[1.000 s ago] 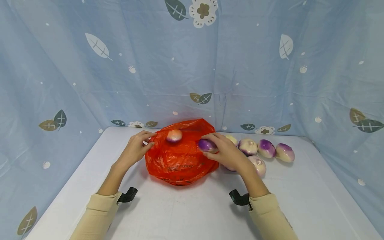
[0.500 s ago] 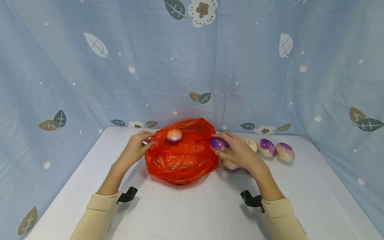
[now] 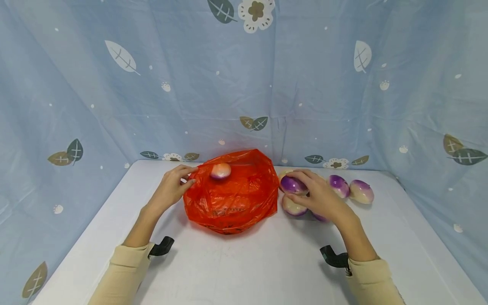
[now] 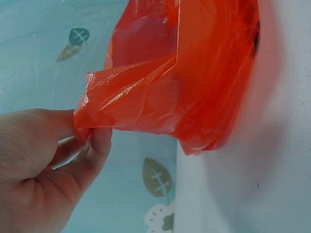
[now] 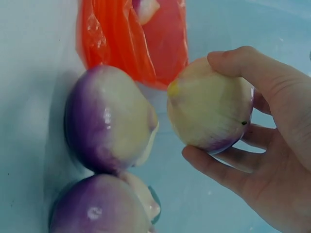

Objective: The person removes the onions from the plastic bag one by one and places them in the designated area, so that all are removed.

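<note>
A red plastic bag (image 3: 236,199) lies with its mouth open on the white table. My left hand (image 3: 171,184) pinches the left edge of the bag's mouth between thumb and fingers; the left wrist view shows the pinched plastic (image 4: 92,104). A turnip (image 3: 220,171), purple and white, shows at the back left inside the bag. Just right of the bag, my right hand (image 3: 322,197) grips another turnip (image 5: 211,104) by its sides. Beneath and beside that hand, more turnips rest on the table, among them a near one (image 3: 292,207), partly hidden by the hand.
Farther right stand a purple-topped turnip (image 3: 338,186) and a paler one (image 3: 361,192), side by side. A blue curtain (image 3: 206,93) with leaf prints hangs behind the table (image 3: 236,271).
My right hand has carried its turnip rightward from over the bag's right edge to above the turnips beside it. The left hand has stayed at the bag's edge.
</note>
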A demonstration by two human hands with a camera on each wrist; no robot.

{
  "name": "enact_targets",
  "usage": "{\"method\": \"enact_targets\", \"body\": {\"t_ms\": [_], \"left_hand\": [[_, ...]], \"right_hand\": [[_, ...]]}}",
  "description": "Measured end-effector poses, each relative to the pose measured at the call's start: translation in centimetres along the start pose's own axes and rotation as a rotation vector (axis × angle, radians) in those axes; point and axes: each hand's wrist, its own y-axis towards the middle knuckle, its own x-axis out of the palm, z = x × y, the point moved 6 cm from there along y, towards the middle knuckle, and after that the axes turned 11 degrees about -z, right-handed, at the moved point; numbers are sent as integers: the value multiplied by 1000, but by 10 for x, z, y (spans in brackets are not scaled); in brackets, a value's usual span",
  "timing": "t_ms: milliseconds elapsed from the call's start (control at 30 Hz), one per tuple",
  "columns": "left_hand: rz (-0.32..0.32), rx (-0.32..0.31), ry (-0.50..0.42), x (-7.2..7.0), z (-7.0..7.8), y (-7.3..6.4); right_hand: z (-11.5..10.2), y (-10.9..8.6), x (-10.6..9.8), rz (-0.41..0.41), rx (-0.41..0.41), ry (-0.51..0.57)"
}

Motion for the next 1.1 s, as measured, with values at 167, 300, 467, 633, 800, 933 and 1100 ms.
{"method": "enact_targets", "body": {"t_ms": [167, 300, 467, 633, 800, 933, 1100], "left_hand": [[-3, -3, -3, 0, 0, 0], [-7, -2, -7, 0, 0, 0], [-13, -1, -12, 0, 1, 1], [-9, 0, -6, -1, 2, 0], [0, 5, -8, -3, 2, -1], [1, 10, -7, -3, 1, -1], [1, 5, -12, -4, 1, -1]], "right_hand": [[3, -7, -4, -13, 15, 16], [5, -13, -8, 9, 7, 0], [13, -21, -12, 28, 14, 12], [18, -30, -22, 79, -8, -36], [26, -40, -29, 98, -16, -98], [33, -50, -33, 98, -4, -119], [41, -62, -39, 135, -16, -141]]}}
